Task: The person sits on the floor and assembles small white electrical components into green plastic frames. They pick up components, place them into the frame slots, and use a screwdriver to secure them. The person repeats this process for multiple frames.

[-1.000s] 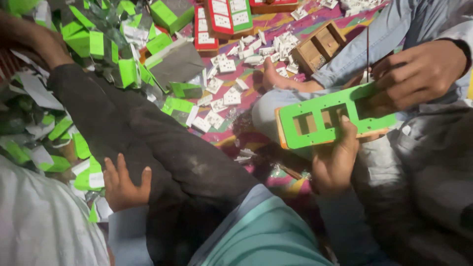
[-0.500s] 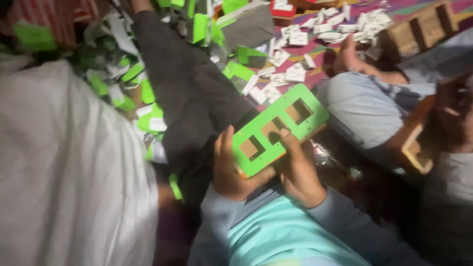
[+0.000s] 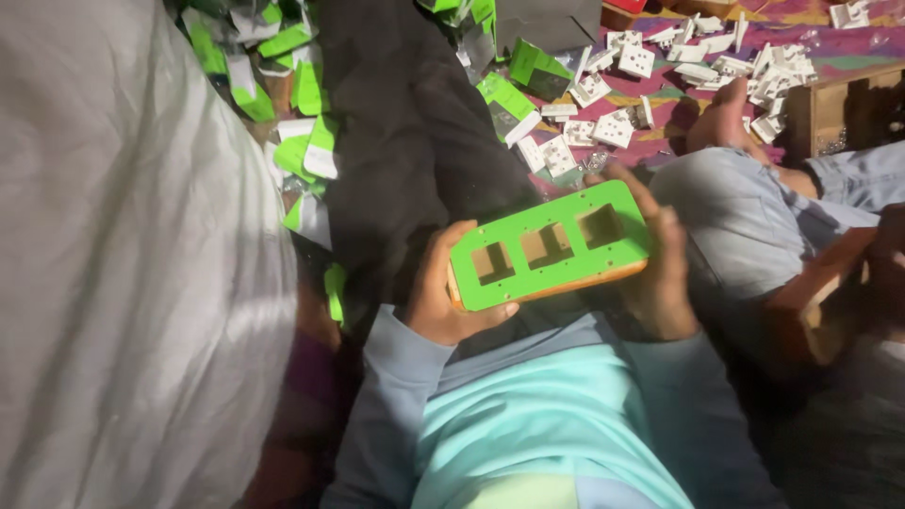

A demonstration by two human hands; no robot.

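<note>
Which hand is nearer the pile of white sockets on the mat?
Right. The right hand grips the green panel's far end, just below the white sockets; the left hand holds the near end.

Both hands on the green rectangular plate with three square cut-outs (image 3: pixel 549 245), wooden edge showing underneath: left hand (image 3: pixel 443 297) grips the near end, right hand (image 3: pixel 660 273) wraps the far end. It sits tilted above the lap. Beyond lie scattered white plastic socket pieces (image 3: pixel 613 127) and green cardboard boxes (image 3: pixel 509 99) (a blurry heap).
</note>
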